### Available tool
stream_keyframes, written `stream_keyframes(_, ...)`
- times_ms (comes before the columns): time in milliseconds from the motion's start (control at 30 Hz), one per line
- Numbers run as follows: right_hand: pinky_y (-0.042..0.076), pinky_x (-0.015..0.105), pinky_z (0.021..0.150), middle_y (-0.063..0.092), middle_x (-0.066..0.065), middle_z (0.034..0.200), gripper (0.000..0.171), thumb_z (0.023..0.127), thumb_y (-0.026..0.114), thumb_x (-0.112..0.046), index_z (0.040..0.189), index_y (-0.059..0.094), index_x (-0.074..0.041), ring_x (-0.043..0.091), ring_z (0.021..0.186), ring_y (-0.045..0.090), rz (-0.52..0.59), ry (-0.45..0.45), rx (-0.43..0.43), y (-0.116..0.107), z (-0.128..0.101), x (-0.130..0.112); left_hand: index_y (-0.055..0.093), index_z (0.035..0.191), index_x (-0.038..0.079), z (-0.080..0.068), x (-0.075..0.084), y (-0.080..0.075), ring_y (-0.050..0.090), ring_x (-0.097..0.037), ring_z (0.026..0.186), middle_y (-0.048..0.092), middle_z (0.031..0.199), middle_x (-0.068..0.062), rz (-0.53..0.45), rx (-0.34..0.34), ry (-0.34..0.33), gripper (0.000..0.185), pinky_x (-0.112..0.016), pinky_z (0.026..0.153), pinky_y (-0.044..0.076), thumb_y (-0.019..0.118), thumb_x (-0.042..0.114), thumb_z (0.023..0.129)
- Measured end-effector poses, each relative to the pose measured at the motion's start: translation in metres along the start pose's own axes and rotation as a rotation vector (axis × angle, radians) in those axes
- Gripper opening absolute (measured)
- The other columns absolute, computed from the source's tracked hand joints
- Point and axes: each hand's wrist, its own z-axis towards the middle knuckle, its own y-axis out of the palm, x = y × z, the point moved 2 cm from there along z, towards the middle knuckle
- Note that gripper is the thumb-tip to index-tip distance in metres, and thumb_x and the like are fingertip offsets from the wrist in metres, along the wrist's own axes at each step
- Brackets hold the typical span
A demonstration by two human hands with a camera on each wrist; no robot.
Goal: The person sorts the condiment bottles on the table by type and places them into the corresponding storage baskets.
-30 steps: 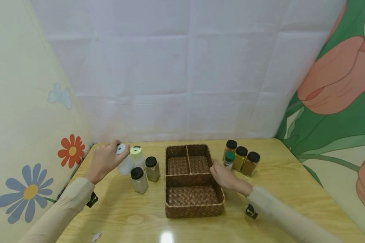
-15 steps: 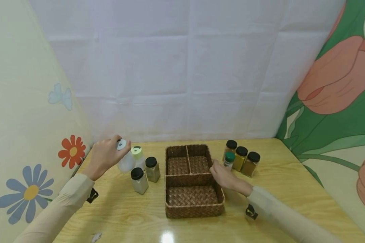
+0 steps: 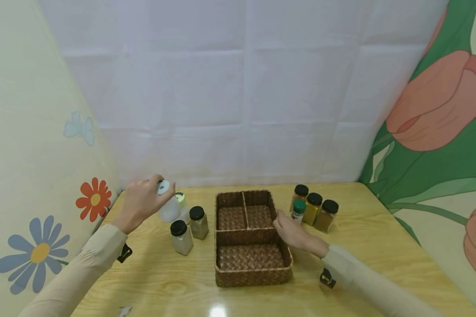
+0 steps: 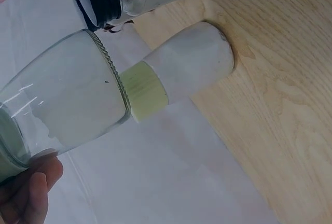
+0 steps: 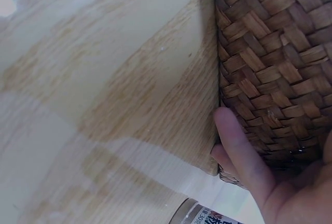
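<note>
Jars [image 3: 189,227] crowd the left hand [image 3: 141,203] gripping a white shaker [image 3: 168,206]; right hand [image 3: 295,233] rests flat against basket [image 3: 251,275].

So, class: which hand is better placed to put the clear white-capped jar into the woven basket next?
Probably the left hand: it already grips the clear white-capped jar, lifted off the table beside the basket. The right hand rests against the basket's right wall, holding nothing.
</note>
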Motion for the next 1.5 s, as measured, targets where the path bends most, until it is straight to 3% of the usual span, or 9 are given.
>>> stream_keyframes(333,0.023,0.024,0.041,0.032,-0.006,0.048,0.053,0.110,0.023,-0.019,0.141,0.020,0.025,0.006,0.039,0.018,0.003,-0.003,-0.002,0.001,0.000,0.000,0.067,0.091,0.000,0.005,0.006,0.000,0.043,-0.011,0.040,0.059,0.058,-0.004,-0.011,0.008,0.033,0.033,-0.029,0.037,0.036,0.063,0.033,0.089)
stream_keyframes(567,0.022,0.023,0.041,0.032,-0.007,0.049,0.053,0.110,0.024,-0.018,0.142,0.019,0.025,0.006,0.039,0.018,-0.001,0.004,0.000,0.001,0.000,0.000,0.065,0.087,0.002,0.008,0.010,0.002,0.038,-0.008,0.038,0.051,0.052,0.002,-0.025,0.003,0.040,0.031,-0.027,0.037,0.032,0.062,0.033,0.090)
stream_keyframes(833,0.022,0.023,0.041,0.032,-0.007,0.048,0.049,0.109,0.027,-0.012,0.141,0.022,0.024,0.004,0.037,0.017,0.000,-0.005,0.011,0.001,0.000,0.001,0.066,0.092,0.001,0.013,0.015,0.005,0.042,-0.009,0.040,0.060,0.060,-0.004,-0.045,-0.024,0.037,0.031,-0.028,0.038,0.036,0.062,0.032,0.091)
stream_keyframes(1067,0.022,0.023,0.041,0.031,-0.007,0.049,0.045,0.108,0.026,-0.009,0.138,0.024,0.025,0.006,0.039,0.017,0.014,-0.022,0.008,0.001,0.000,0.000,0.066,0.094,0.000,0.015,0.021,0.008,0.041,-0.010,0.039,0.058,0.057,-0.003,-0.029,-0.037,0.051,0.036,-0.028,0.038,0.035,0.061,0.035,0.091)
stream_keyframes(1500,0.023,0.023,0.041,0.031,-0.007,0.049,0.053,0.110,0.022,-0.018,0.141,0.018,0.026,0.005,0.039,0.017,0.019,-0.019,-0.005,0.001,-0.001,0.002,0.066,0.095,-0.001,0.018,0.028,0.014,0.041,-0.008,0.040,0.058,0.059,-0.003,-0.063,-0.067,0.065,0.035,-0.027,0.039,0.036,0.063,0.034,0.092)
